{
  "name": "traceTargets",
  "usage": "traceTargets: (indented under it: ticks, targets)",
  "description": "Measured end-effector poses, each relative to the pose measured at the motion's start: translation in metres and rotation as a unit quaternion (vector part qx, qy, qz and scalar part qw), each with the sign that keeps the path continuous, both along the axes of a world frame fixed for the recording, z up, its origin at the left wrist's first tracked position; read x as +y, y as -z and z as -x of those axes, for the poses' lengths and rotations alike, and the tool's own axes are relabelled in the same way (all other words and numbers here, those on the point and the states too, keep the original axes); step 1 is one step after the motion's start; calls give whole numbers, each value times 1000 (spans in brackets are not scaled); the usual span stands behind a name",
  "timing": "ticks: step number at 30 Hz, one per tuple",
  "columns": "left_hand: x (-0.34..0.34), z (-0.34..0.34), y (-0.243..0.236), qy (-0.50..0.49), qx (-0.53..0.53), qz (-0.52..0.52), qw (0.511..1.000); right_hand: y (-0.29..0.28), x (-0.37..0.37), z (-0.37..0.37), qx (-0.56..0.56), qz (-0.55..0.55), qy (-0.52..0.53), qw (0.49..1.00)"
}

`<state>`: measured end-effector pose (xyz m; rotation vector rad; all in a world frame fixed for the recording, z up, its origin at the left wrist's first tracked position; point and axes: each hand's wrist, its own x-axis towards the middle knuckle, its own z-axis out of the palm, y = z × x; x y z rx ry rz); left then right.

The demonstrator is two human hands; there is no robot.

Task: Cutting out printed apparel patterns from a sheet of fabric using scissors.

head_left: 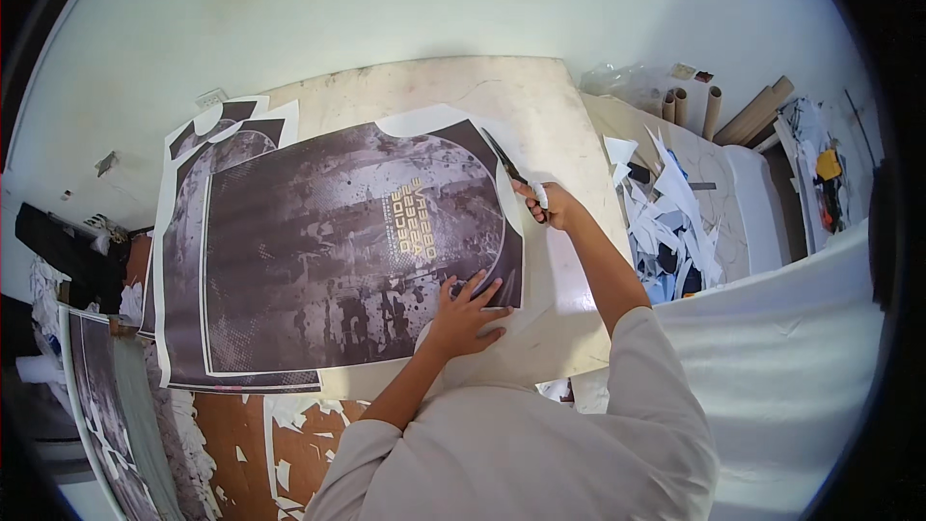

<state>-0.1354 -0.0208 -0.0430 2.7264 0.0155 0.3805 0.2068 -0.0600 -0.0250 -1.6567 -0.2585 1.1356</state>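
Observation:
A large printed sheet point(289, 260), dark grey and purple with gold lettering and a white margin, covers much of the table. My left hand point(466, 316) lies flat on its near right part, fingers spread. At the sheet's right edge, my right hand point(543, 205) grips a pair of scissors point(506, 159) with dark blades, which point away from me and to the left along the cut edge. A curved notch is cut out of the sheet's far edge. Under it, on the left, lie more printed pieces point(231, 143) in the same pattern.
The pale table point(424, 87) stands against a white wall. To the right, a second surface bears a heap of paper scraps point(670, 217) and cardboard tubes point(712, 112). Scraps litter the brown floor point(231, 444) at lower left, beside a rack with printed material point(96, 376).

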Motion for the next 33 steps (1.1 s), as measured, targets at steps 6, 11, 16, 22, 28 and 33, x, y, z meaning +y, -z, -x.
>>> traceTargets:
  ticks: [6,11,16,22,28,33]
  targets:
    - [-9,4,-3,10,35,2,999,-19,33,-18,75,-1,-32,997]
    - [-17,5,-2,13,28,18,999,15,54,-48,39,6,-21,999]
    - [-16,-2,-5,14,54,44,997,5,25,-44,16,-9,23,1000]
    - [29,82,-39,-83,67,98,990,20,-123,50,-26,-35,88,995]
    - [75,141,-49,-187,186,4,965,-15,-243,138,-201,67,205,956]
    - [76,105,-31,-235,-80,-25,968,-51,-237,186,-150,40,78,985]
